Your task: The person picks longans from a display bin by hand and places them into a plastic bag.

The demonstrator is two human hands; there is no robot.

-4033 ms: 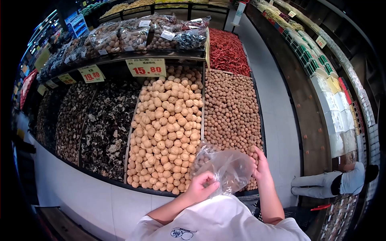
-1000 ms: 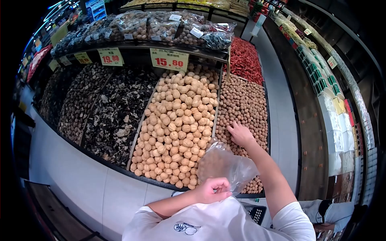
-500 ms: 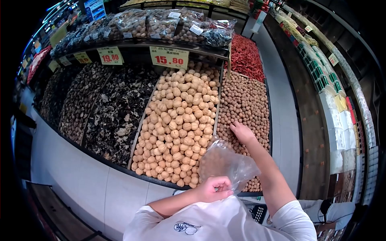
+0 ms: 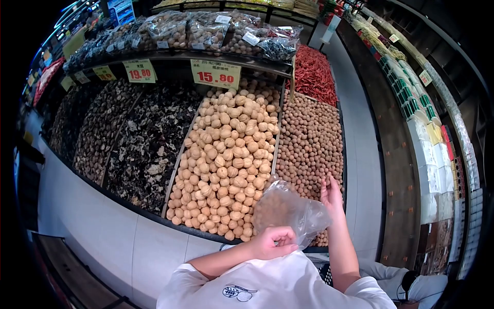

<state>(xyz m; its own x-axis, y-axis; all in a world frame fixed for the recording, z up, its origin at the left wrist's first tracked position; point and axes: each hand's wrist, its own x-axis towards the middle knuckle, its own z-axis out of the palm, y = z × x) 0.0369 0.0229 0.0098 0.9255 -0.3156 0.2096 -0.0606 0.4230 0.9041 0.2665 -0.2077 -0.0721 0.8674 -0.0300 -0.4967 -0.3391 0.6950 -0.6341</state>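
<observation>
My left hand (image 4: 276, 243) is closed on the gathered side of a clear plastic bag (image 4: 313, 220), low in front of my shirt. Inside the bag are brown round things, blurred by the film; the bag rests over the near end of the bins. My right hand (image 4: 332, 193) is just above the bag's right side, over small round brown dried fruits (image 4: 309, 139) that look like dried longans. Its fingers point up and curl inward; whatever they hold, if anything, is hidden.
Pale walnuts (image 4: 226, 165) fill the bin to the left, then black dried fungus (image 4: 149, 144). Red dried chillies (image 4: 315, 74) lie at the far end. Above the bins runs a shelf of bagged goods (image 4: 206, 33) with price signs (image 4: 216, 73). A person's leg (image 4: 396, 278) shows lower right.
My right hand has come back from the dried fruits towards me and to the right, turning its fingers upward. My left hand and the bag have barely moved.
</observation>
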